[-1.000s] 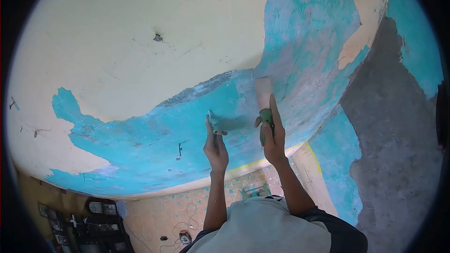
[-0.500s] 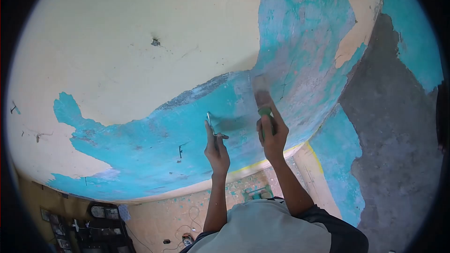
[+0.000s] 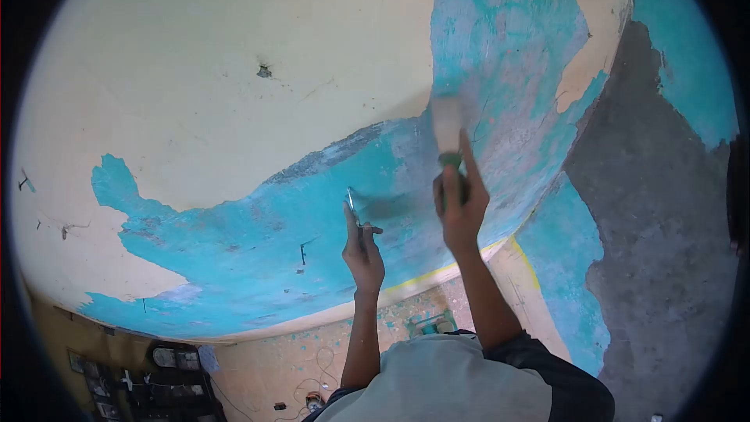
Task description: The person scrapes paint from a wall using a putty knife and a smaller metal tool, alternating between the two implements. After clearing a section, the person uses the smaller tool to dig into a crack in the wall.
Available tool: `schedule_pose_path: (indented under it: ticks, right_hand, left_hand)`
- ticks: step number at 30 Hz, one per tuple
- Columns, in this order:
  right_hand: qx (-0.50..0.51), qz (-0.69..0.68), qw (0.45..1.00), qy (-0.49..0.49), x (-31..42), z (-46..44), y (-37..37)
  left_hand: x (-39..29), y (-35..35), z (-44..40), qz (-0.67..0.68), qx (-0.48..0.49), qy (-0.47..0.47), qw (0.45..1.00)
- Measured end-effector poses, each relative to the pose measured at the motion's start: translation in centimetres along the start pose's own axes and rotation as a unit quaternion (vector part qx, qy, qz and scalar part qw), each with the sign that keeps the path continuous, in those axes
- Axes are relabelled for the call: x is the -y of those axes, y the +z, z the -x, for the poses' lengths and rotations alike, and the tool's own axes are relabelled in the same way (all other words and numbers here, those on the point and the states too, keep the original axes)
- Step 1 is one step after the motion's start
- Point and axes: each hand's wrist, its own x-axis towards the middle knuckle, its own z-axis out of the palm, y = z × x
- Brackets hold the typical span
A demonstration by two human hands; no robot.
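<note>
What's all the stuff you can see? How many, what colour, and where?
Front wall: one, cream and turquoise, ahead.
Side wall: one, turquoise and grey, right.
Big wall hole: one, dark, upper left.
Scraper: one, pale blade, green handle, right of centre.
Thin tool: one, silvery, centre.
Dark furniture: count unclear, black, bottom left.
Floor: one, tan, bottom.
Paint flakes: many, turquoise, floor.
Cable: count unclear, pale, floor.
Unclear object: one, green, floor, bottom centre.
Shirt: one, grey with dark sleeves, bottom.
Left hand: one, bare, holding thin tool.
Right hand: one, bare, holding scraper.
</note>
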Motion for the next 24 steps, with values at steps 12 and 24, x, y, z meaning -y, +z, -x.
schedule_pose_path:
  ticks: [12, 24]
  right_hand:
    - [-0.002, 0.068, 0.997, -0.03, -3.6, 2.3, -0.4]
    - [-0.001, 0.089, 0.995, -0.039, -2.7, 1.7, -0.3]
  left_hand:
    - [0.1, -0.3, -0.3, -0.011, 0.007, 0.005, 1.0]
    - [-0.3, -0.2, -0.4, -0.008, 0.007, 0.001, 1.0]
